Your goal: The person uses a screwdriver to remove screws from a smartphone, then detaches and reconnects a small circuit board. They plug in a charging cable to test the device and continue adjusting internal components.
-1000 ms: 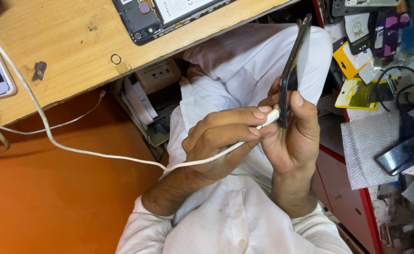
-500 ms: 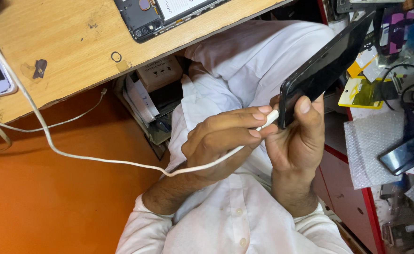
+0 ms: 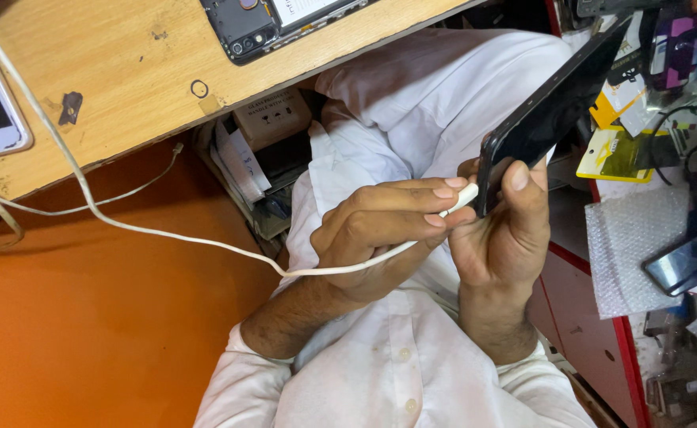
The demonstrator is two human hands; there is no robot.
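Pinching the white rounded plug (image 3: 465, 195) of a smooth white cable (image 3: 166, 235) in your left hand (image 3: 380, 238), fingers clamped on it, plug tip at the base of the glossy black slab phone (image 3: 550, 115), your right hand (image 3: 503, 238) gripping that phone, above your lap, wooden counter (image 3: 110, 79) beyond.

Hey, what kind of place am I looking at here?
Most likely a phone repair shop. An opened phone lies on the wooden bench, the left hand holds a white cable plug at a black phone in the right hand.
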